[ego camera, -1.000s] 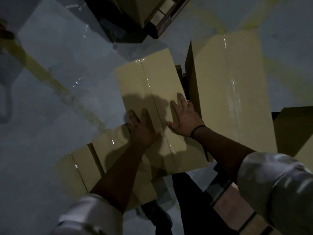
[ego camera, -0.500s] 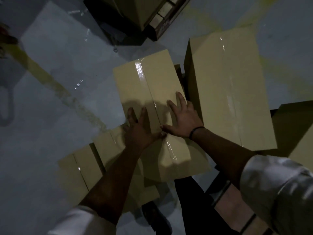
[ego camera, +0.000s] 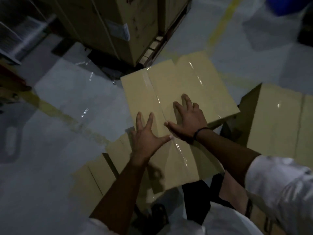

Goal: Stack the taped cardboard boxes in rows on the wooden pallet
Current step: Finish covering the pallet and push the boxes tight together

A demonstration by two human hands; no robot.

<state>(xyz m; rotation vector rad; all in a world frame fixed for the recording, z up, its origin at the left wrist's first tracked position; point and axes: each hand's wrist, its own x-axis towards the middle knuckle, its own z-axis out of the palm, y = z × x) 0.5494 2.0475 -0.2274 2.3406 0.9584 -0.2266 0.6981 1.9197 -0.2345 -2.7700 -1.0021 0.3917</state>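
Note:
A taped cardboard box (ego camera: 140,92) lies in front of me, clear tape running down its middle seam. My left hand (ego camera: 147,134) lies flat on its near left part, fingers spread. My right hand (ego camera: 186,119), a dark band on its wrist, presses flat just right of the seam. A second taped box (ego camera: 203,82) sits tight against the first on its right. Another taped box (ego camera: 277,126) stands further right. Lower boxes (ego camera: 101,170) lie at the left under my left arm. Pallet wood (ego camera: 257,216) shows at the bottom right.
Tall stacked cartons (ego camera: 105,26) stand on another pallet (ego camera: 157,44) at the top centre. A roll of stretch film (ego camera: 20,38) is at the upper left. The grey floor (ego camera: 50,136) carries a yellow line (ego camera: 55,112). A blue object (ego camera: 288,5) sits at the top right.
The view has swung up and right, bringing the far cartons into sight. Both hands stay flat on the box and have slid it closer against the box on its right.

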